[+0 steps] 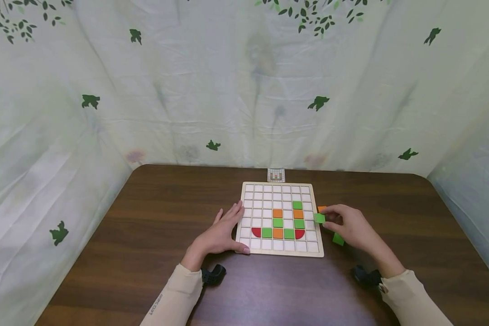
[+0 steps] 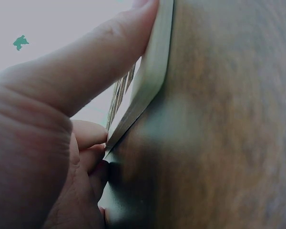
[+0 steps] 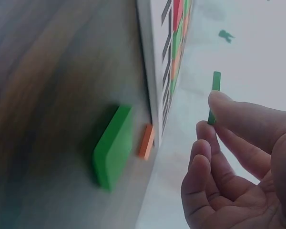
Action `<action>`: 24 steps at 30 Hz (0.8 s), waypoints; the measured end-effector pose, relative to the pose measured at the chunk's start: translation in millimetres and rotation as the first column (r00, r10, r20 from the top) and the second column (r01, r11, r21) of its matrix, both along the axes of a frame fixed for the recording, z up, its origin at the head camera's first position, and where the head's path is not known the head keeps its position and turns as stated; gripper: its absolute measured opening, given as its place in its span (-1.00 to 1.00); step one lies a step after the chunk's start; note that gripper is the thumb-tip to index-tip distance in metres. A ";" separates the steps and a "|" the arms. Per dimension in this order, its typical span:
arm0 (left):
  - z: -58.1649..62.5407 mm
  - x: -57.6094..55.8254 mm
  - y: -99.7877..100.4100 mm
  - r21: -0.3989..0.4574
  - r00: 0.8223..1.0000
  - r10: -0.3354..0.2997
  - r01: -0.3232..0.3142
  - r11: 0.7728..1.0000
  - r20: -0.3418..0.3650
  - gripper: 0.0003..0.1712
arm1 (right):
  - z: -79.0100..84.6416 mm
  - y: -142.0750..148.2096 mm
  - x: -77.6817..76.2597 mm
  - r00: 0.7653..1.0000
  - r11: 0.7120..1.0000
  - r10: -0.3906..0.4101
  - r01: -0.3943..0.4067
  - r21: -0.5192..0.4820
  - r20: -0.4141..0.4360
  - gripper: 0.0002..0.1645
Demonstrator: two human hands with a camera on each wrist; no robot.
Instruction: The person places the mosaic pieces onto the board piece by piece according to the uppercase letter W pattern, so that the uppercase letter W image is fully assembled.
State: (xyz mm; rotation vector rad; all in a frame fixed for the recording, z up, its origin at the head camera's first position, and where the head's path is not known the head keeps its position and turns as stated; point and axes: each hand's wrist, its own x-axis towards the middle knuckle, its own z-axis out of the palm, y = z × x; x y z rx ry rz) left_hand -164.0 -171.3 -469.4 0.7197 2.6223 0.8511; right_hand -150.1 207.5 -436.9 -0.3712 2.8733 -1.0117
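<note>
A pale wooden grid board point(image 1: 289, 255) with white squares lies on the table. Orange and green square tiles and two red rounded pieces point(image 1: 256, 232) form a pattern on it. My left hand point(image 1: 216, 236) rests at its left side, fingers stretched along the edge and thumb at the near left corner. Over the board's right edge, my right hand point(image 1: 352, 225) pinches a green square tile point(image 1: 319, 218) between thumb and fingertip; in the right wrist view this tile point(image 3: 216, 81) appears edge-on. Beside the board lie a green tile point(image 1: 338, 239) and an orange tile point(image 1: 322, 208), partly hidden by that hand.
A small printed card point(image 1: 276, 175) sits behind the board's far edge. The brown wooden table point(image 1: 167, 217) stretches out on both sides. A pale curtain point(image 1: 228, 90) with leaf prints hangs around its back and sides.
</note>
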 end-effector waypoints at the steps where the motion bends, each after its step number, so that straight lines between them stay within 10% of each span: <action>1: -0.1 0.0 0.1 0.002 1.000 0.000 0.000 1.000 -0.001 0.41 | 0.2 -2.7 -0.3 1.000 1.000 0.001 -0.001 -0.007 -0.003 -0.61; 24: -0.8 0.3 0.1 0.004 1.000 0.008 -0.008 1.000 0.005 0.41 | -2.5 -65.0 -12.9 0.995 0.991 0.095 -0.094 -0.094 0.008 -0.67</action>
